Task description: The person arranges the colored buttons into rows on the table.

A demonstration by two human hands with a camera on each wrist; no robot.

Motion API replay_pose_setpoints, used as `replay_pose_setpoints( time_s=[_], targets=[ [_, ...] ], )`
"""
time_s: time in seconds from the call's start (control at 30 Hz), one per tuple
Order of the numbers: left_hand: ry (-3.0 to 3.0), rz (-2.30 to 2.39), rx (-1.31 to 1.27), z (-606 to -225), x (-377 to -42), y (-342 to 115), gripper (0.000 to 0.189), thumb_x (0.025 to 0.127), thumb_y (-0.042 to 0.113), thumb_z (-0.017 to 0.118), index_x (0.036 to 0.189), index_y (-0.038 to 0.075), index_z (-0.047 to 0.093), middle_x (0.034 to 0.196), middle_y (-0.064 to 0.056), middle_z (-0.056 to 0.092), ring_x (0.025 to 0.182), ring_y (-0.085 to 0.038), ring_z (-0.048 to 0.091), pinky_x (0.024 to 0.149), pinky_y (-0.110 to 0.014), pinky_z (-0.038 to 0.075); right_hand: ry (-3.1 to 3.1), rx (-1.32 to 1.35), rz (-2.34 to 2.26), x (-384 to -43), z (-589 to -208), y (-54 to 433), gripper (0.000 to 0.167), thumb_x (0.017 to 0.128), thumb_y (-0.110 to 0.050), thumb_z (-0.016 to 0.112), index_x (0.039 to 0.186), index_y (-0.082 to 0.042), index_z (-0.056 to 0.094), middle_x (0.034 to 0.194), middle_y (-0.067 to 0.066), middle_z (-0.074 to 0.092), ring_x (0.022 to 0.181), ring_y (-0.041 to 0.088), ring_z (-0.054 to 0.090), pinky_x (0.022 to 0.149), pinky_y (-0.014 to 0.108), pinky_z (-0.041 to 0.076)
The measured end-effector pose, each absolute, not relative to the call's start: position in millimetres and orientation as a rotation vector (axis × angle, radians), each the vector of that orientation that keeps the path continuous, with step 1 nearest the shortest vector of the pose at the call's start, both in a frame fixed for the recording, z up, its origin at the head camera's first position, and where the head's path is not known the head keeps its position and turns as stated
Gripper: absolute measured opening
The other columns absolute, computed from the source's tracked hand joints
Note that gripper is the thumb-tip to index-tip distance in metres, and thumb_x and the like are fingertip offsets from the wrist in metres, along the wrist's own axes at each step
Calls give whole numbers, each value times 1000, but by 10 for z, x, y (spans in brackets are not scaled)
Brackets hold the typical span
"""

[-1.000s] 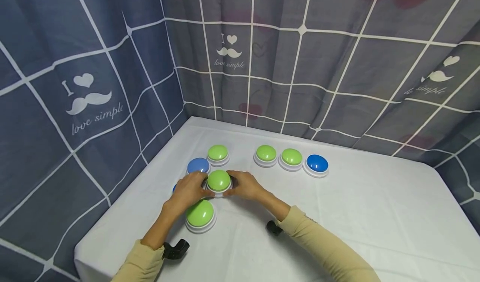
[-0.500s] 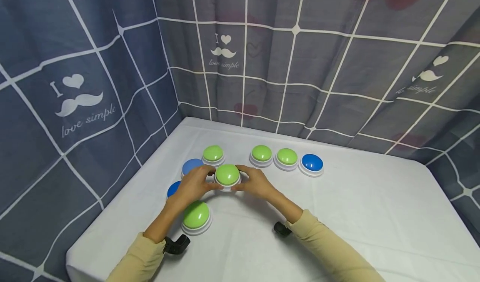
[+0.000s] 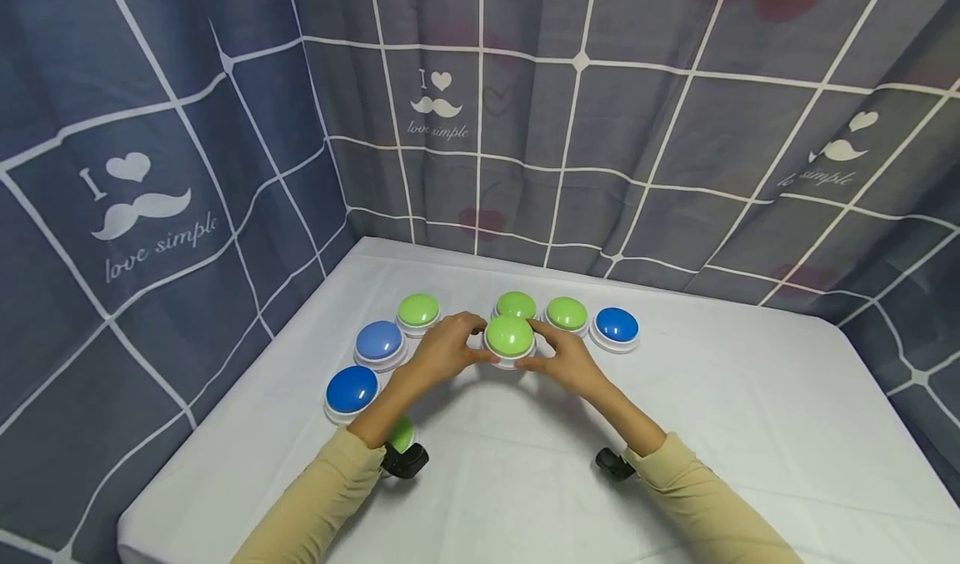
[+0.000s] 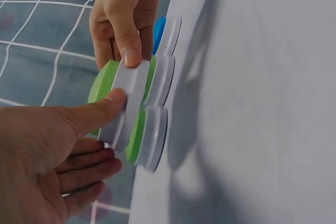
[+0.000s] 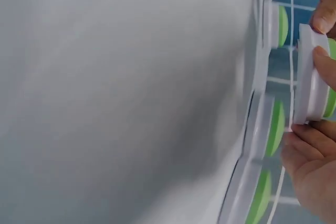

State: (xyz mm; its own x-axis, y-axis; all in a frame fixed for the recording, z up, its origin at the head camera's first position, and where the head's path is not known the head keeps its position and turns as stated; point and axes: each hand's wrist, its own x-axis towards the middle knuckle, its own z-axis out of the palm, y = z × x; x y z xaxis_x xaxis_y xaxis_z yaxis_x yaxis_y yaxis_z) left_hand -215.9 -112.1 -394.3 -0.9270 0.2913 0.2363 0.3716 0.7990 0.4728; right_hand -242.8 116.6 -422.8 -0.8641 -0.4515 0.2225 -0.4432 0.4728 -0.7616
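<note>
The round green-domed plastic buttons (image 3: 510, 336) look glossy, their white plastic bases (image 4: 132, 85) smooth; the white cloth-covered tabletop (image 3: 750, 414) looks matt, as does the grey grid-printed fabric curtain (image 3: 525, 131).

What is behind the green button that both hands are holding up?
In the head view, a second green button sits behind the held button. The far part of its dome shows; its near part and the front of its white base are covered.

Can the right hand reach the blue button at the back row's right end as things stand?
Probably not yet: the right hand and left hand grip a raised green button, though nothing visible blocks the blue button.
</note>
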Motion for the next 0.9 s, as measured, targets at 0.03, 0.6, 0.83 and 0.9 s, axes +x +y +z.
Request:
replay_pose_setpoints(
  time_s=[0.03, 0.6, 0.83, 0.9],
  targets=[
    [-2837, -794, -547, -3953, -2205, -1058, 47, 74, 31, 88, 111, 7, 72, 109, -10, 70, 102, -25, 65, 85, -42, 53, 2694, -798, -1401, -2427, -4231, 1235, 72, 79, -20, 85, 140, 1, 53, 141, 19, 54, 133, 38, 45, 107, 56, 37],
    [-2761, -736, -823, -4070, -2501, 44, 44, 79, 35, 84, 112, 8, 70, 108, -2, 70, 101, -14, 64, 84, -27, 52, 2759, -507, -1475, -2300, -4336, 2346, 77, 85, -25, 80, 147, 2, 43, 148, 24, 44, 139, 40, 36, 112, 50, 32],
    [-2738, -755, -882, -4161, -2599, 417, 48, 83, 35, 81, 121, 8, 69, 112, -3, 68, 102, -12, 63, 85, -23, 50, 2822, -423, -1451, -2238, -4279, 2668, 75, 86, -24, 80, 147, 1, 43, 148, 25, 43, 140, 42, 34, 112, 51, 31],
    [-2747, -744, -909, -4176, -2633, 526, 49, 84, 36, 80, 123, 9, 68, 115, -3, 68, 105, -12, 62, 87, -23, 49, 2845, -398, -1437, -2226, -4274, 2759, 76, 86, -24, 80, 147, 1, 43, 147, 26, 43, 139, 43, 34, 111, 51, 31]
  ],
)
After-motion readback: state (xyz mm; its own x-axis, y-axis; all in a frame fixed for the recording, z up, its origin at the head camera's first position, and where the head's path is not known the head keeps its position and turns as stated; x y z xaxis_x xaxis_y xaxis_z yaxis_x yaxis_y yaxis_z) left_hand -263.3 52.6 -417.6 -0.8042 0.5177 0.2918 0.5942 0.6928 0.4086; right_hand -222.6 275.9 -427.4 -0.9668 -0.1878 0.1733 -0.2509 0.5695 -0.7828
